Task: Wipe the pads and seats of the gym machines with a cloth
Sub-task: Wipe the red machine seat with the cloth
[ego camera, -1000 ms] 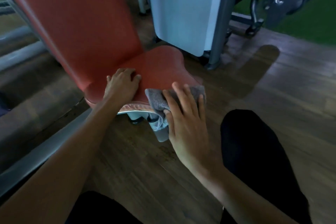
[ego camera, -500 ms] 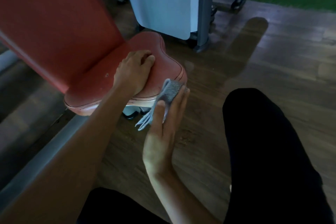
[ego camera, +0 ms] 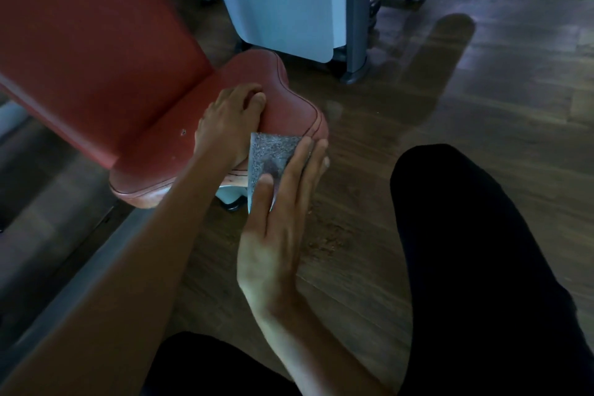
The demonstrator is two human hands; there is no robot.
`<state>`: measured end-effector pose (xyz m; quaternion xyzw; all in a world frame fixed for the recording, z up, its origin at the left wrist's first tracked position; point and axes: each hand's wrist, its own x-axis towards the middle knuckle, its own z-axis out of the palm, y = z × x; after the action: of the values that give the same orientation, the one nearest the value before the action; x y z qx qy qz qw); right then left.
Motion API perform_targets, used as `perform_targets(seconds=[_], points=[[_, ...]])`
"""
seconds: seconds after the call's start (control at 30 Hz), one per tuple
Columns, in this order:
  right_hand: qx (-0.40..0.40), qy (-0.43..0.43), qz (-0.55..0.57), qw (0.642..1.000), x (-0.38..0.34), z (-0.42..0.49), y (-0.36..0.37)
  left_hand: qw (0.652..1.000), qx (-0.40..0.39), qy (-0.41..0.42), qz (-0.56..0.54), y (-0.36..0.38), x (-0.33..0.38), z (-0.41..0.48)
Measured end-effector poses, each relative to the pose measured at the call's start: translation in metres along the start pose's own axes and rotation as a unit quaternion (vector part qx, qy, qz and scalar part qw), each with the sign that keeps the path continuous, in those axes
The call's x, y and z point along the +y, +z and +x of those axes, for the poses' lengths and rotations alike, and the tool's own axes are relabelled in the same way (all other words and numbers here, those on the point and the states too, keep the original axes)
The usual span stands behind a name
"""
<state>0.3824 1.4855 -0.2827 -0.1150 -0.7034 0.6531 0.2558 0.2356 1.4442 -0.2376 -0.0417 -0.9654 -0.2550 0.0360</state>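
Right hand (ego camera: 273,235) pinching grey cloth (ego camera: 273,153) under thumb, at front edge of red seat (ego camera: 289,103), left hand (ego camera: 225,125) resting on top, fingers loosely bent

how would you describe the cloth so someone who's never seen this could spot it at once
Start at the big red backrest pad on the left and drop to the red seat below it. At the seat's front edge, the right hand holds a speckled grey cloth. It is the only grey, textured thing there among smooth red upholstery.
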Motion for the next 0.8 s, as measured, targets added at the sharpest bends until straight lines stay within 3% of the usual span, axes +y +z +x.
perform_targets(seconds=[0.17, 0.33, 0.5, 0.67, 0.8], points=[[0.034, 0.043, 0.035, 0.998, -0.005, 0.034, -0.003, 1.000, 0.003, -0.003, 0.001, 0.000, 0.001, 0.001], [-0.015, 0.018, -0.001, 1.000, -0.004, -0.005, -0.005, 1.000, -0.008, -0.012, 0.008, -0.001, 0.002, 0.002], [0.007, 0.062, 0.054, 0.997, -0.004, 0.030, -0.010, 1.000, -0.007, -0.016, 0.009, 0.000, 0.003, 0.000], [-0.070, 0.039, -0.010, 0.997, -0.008, -0.013, -0.014, 1.000, -0.010, -0.020, 0.015, 0.000, 0.002, 0.003], [-0.035, 0.071, 0.012, 0.997, -0.007, 0.037, -0.018, 1.000, -0.016, -0.019, 0.015, 0.000, 0.004, -0.001]])
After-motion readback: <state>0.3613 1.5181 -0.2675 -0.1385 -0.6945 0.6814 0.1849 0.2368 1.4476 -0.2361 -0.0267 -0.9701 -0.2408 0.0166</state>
